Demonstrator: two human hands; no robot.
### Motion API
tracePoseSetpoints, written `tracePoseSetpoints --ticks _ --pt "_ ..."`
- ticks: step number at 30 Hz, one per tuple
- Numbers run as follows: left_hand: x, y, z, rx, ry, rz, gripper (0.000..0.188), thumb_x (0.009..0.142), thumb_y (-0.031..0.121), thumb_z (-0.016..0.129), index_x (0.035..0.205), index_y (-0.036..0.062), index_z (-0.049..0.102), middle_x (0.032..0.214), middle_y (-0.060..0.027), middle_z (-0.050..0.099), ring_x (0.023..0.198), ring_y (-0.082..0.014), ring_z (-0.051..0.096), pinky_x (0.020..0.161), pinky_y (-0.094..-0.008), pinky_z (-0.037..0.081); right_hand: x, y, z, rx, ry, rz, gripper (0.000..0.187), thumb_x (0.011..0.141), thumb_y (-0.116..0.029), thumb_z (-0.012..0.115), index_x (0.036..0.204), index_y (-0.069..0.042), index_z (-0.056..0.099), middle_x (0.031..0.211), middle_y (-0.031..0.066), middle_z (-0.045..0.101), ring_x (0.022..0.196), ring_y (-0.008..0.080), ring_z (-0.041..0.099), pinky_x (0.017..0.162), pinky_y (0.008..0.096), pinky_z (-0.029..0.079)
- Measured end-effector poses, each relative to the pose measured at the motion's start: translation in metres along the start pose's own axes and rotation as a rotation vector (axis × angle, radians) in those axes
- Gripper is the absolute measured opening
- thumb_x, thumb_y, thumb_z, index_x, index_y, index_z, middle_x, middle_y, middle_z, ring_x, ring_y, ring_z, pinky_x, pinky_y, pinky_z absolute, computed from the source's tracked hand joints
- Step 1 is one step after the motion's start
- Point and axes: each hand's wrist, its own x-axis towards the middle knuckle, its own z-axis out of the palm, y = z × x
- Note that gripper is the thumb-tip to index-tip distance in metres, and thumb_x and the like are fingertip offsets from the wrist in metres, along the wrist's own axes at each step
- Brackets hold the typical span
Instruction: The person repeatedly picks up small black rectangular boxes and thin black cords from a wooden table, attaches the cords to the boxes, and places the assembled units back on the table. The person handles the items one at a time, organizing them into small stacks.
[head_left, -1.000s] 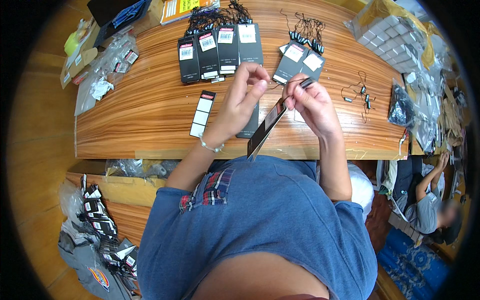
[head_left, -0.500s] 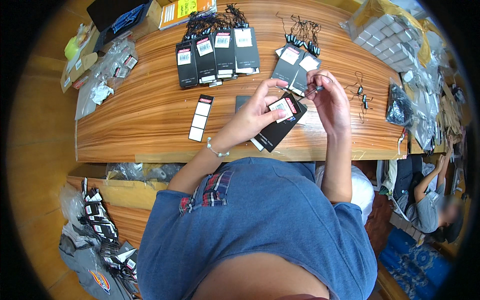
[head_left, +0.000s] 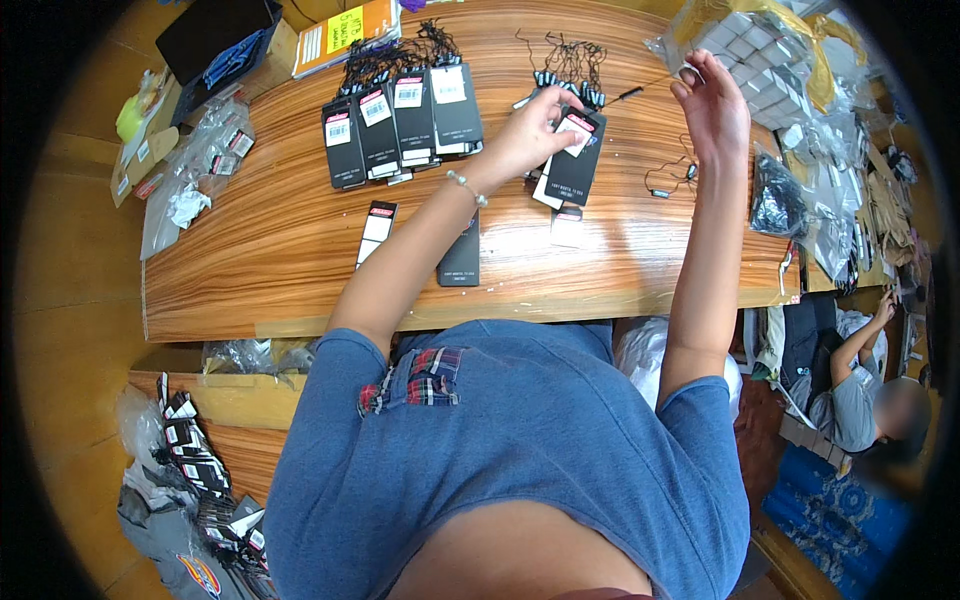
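Left hand [head_left: 530, 130] fingers pinch a black hang tag [head_left: 578, 150] steady above the desk [head_left: 260, 250]; right hand [head_left: 712, 105] fingers clamp its string [head_left: 650, 87], drawn taut to the right.

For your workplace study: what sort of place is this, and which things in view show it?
Probably a small garment-tagging or packing workshop: rows of black hang tags on a long wooden table, loose tag strings, and bagged stock.

I wear a blue short-sleeved shirt [head_left: 520, 450] with a plaid chest pocket [head_left: 425, 378] in red, white and navy. A thin beaded bracelet [head_left: 466, 188] circles my left wrist. My forearms are bare.
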Motion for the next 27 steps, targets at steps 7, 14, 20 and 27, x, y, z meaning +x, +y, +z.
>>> tracePoseSetpoints --ticks 7,14,20,27 --pt "0.033 -0.012 0.002 0.406 0.052 0.045 0.031 0.071 0.012 0.070 0.098 0.0065 0.055 0.079 -0.0071 0.062 0.077 -0.0191 0.058 0.072 -0.0294 0.046 0.052 0.020 -0.007 -0.257 0.003 0.134 0.018 0.088 -0.020 0.049 0.088 -0.005 0.059 0.069 -0.0039 0.048 0.062 0.0071 0.041 0.058 0.0232 0.035" --pt "0.014 -0.010 -0.001 0.819 0.248 0.250 0.056 0.070 0.034 0.070 0.116 0.0078 0.051 0.114 -0.0123 0.047 0.107 -0.0303 0.039 0.094 -0.0405 0.033 0.092 0.071 -0.009 -0.622 -0.033 0.426 0.017 0.082 -0.025 0.056 0.083 -0.011 0.066 0.055 -0.0088 0.038 0.051 0.0047 0.033 0.050 0.0211 0.028" --pt "-0.072 0.012 -0.026 0.591 0.267 0.076 0.053 0.077 0.026 0.065 0.121 0.0054 0.045 0.116 -0.0121 0.047 0.107 -0.0263 0.041 0.094 -0.0363 0.033 0.129 0.116 -0.028 -0.721 -0.023 0.648 0.015 0.083 -0.026 0.055 0.083 -0.014 0.064 0.055 -0.0097 0.037 0.047 0.0044 0.029 0.046 0.0201 0.024" --pt "-0.161 0.040 -0.038 0.489 0.445 -0.097 0.043 0.075 0.008 0.065 0.116 0.0075 0.052 0.093 -0.0013 0.056 0.074 -0.0129 0.041 0.066 -0.0240 0.037 0.157 0.142 -0.049 -0.754 0.025 0.722 0.016 0.080 -0.022 0.060 0.068 -0.012 0.058 0.049 -0.0072 0.041 0.041 0.0049 0.029 0.039 0.0210 0.021"
